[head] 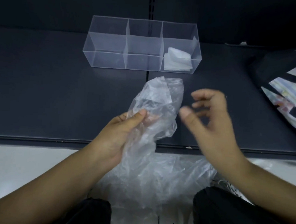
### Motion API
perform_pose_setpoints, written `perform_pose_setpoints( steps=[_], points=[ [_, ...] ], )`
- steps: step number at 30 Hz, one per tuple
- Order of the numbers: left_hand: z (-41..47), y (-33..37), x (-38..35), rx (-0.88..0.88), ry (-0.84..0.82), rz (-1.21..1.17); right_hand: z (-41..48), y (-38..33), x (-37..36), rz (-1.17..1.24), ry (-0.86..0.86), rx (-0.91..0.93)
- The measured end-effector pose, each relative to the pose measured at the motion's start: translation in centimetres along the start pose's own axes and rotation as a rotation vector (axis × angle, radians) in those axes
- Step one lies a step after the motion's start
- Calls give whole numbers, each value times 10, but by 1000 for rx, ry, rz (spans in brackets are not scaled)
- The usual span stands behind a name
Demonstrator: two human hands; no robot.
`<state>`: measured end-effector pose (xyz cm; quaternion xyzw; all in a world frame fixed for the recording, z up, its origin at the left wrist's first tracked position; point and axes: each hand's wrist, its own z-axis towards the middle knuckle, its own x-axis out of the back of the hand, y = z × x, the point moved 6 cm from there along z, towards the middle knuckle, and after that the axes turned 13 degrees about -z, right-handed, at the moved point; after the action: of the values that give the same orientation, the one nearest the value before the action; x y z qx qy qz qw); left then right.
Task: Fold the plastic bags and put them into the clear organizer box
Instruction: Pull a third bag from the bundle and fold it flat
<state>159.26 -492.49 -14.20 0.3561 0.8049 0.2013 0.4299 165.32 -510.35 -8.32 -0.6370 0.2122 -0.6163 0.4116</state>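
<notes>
gripping the crumpled plastic bag (pixel 159 98), near side of the clear organizer box (pixel 143 54), left hand (pixel 120 134) curls round it; right hand (pixel 213 118) beside, fingers (pixel 201 104) loose, empty. likely featherlight, limp, slippery: pinch its edges.

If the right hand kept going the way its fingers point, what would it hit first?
Probably the crumpled plastic bag held up by the left hand: the right hand aims its fingers and thumb at it across a small gap. Depth is unclear from one view.
</notes>
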Motion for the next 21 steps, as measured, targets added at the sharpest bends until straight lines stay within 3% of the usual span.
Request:
perform_pose_setpoints(
  steps=[2,5,11,15,17,21],
  points=[
    [-2,-5,-5,50,-74,-32,-11,-1,-19,18,-189,-24],
    [-4,-9,-9,76,-120,-63,-10,6,-37,255,-365,-217],
    [0,15,24,-72,171,-31,9,18,-19,255,-245,-227],
    [-2,44,43,-358,341,378,19,17,-2,265,-254,-203],
    [0,63,33,-483,194,591,21,11,-1,236,-339,-149],
    [14,64,11,-311,-235,683,25,1,-1,198,-472,-53]
  ],
)
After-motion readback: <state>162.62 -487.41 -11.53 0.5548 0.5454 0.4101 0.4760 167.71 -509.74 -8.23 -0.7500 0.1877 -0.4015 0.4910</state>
